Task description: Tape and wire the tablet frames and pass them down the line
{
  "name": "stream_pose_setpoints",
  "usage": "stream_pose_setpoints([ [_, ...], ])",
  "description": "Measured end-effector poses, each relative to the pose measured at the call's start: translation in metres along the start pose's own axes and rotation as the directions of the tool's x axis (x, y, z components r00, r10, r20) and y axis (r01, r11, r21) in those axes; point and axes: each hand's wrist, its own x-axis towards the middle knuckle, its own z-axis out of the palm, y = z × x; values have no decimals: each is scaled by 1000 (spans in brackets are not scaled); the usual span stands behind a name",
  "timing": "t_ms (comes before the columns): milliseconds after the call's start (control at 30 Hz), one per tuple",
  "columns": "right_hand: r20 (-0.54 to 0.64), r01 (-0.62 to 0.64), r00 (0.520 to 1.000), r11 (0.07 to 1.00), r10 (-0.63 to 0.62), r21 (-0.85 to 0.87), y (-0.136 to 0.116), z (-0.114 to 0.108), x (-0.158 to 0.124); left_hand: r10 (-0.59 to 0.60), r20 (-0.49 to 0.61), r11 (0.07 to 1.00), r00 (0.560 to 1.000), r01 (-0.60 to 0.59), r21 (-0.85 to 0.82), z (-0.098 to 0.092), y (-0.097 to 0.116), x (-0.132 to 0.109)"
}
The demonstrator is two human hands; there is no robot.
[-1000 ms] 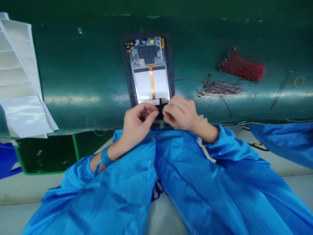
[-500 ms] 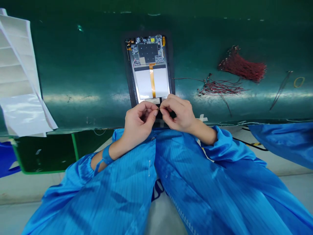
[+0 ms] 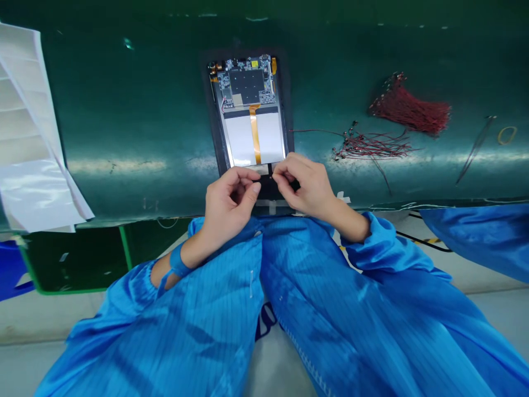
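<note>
1. Just below the centre of the frame, the left hand [image 3: 229,201] is reaching up and rightward, a blue band [image 3: 177,262] circling its wrist.
2. Its thumb and forefinger are pointing toward the right hand [image 3: 308,184], tips slightly apart, other fingers curling inward; I cannot tell whether it is gripping anything.
3. Right of centre, the right hand is facing leftward, forearm slanting up from its sleeve [image 3: 388,248], thumb and forefinger tips nearly meeting; whether they are gripping something tiny, I cannot tell.
4. In the upper middle, the opened tablet [image 3: 239,138] is lying on the table [image 3: 144,110], its lower end running beneath the hands.
5. At right, loose wires [image 3: 372,146] are lying below a red bundle [image 3: 413,110].
</note>
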Motion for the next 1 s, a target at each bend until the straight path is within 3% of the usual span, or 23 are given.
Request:
stream_pose_setpoints([
  [133, 147, -116, 981, 990, 127, -84, 9, -4, 0, 189, -58, 946, 980, -166, 278, -7, -11, -2],
  [333, 175, -126, 973, 984, 147, -127, 10, 3, -1, 462, 45, 718, 886, -404, 567, -4, -23, -2],
  [700, 202, -104, 969, 973, 146, -205, 7, 4, -1, 581, 145, 560, 801, -522, 643, 5, -35, -4],
  [1000, 337, -91, 909, 904, 246, -417, -10, -2, 9, 517, 149, 548, 843, -460, 698, 14, -44, -3],
])
